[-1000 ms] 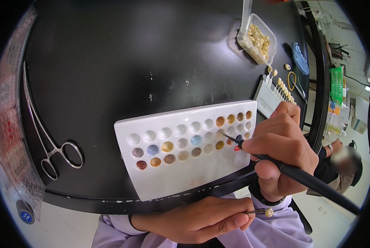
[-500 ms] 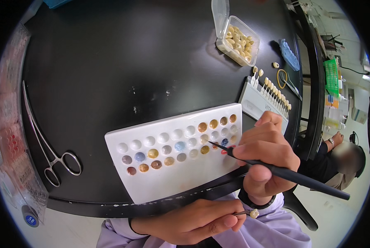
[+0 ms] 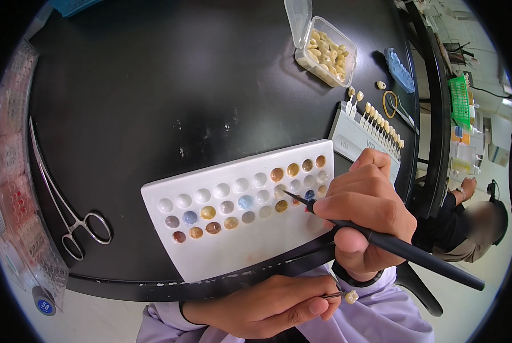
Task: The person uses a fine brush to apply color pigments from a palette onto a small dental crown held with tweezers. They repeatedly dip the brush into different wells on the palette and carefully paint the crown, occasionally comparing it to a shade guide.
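My right hand point(image 3: 370, 214) grips a black-handled fine brush point(image 3: 402, 243), its dark tip at a pale yellowish well of the white porcelain palette point(image 3: 233, 251). Rows of round wells in that palette hold brown, yellow, blue, grey and whitish stains. Closer to my body, my left hand point(image 3: 267, 306) is closed on thin metal tweezers point(image 3: 332, 295). A small cream tooth crown point(image 3: 351, 296) sits at the tweezers' end, below my right wrist and clear of the palette. My right hand hides the palette's right end.
A shade guide point(image 3: 362, 134) with tooth-shaped tabs stands behind my right hand. Beyond it are an open clear box point(image 3: 327, 54) of tooth crowns, a loose crown point(image 3: 381, 85) and a blue putty piece point(image 3: 399, 71). Locking forceps point(image 3: 67, 200) lie left. Another person point(image 3: 467, 223) sits at right.
The brush tip stays at about the same well, its handle dipping slightly at the rear. The whole scene shifts a little left in view. My left hand keeps its hold.
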A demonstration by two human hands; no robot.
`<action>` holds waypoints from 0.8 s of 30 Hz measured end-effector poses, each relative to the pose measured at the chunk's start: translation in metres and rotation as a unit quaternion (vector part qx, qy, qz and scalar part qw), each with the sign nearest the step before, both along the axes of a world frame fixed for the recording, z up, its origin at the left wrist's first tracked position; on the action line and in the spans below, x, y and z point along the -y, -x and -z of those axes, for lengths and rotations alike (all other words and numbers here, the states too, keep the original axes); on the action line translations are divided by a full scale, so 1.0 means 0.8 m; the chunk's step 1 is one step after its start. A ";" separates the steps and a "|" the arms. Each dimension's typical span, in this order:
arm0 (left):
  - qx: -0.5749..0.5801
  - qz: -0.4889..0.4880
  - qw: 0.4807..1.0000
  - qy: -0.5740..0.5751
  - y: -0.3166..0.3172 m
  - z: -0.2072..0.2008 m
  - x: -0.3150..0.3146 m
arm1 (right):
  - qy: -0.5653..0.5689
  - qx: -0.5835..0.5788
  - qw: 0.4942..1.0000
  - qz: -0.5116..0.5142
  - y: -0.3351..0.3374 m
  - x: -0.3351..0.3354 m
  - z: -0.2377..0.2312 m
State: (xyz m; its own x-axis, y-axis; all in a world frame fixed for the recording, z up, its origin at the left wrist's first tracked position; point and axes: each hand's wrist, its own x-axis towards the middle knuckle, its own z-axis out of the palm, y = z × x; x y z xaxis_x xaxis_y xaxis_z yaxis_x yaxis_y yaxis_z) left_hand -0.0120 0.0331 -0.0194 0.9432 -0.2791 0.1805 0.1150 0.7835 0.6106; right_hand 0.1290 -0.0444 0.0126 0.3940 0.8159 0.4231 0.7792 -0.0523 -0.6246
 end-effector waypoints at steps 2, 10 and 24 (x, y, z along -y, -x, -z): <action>0.002 0.006 1.000 -0.004 -0.001 0.000 -0.002 | 0.003 0.004 1.000 -0.001 -0.001 0.000 0.000; 0.002 0.003 1.000 -0.011 -0.002 -0.001 -0.002 | -0.006 -0.002 1.000 -0.007 -0.003 -0.002 0.002; 0.013 0.025 0.999 -0.023 -0.002 0.002 -0.002 | -0.035 -0.086 0.996 -0.015 -0.007 0.020 0.001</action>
State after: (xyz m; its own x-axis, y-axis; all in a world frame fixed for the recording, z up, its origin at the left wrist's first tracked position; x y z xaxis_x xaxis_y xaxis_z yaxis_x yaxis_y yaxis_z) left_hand -0.0107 0.0348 -0.0212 0.9229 -0.3348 0.1901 0.1380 0.7487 0.6483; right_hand 0.1345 -0.0605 0.0118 0.4413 0.7995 0.4075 0.6605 0.0180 -0.7506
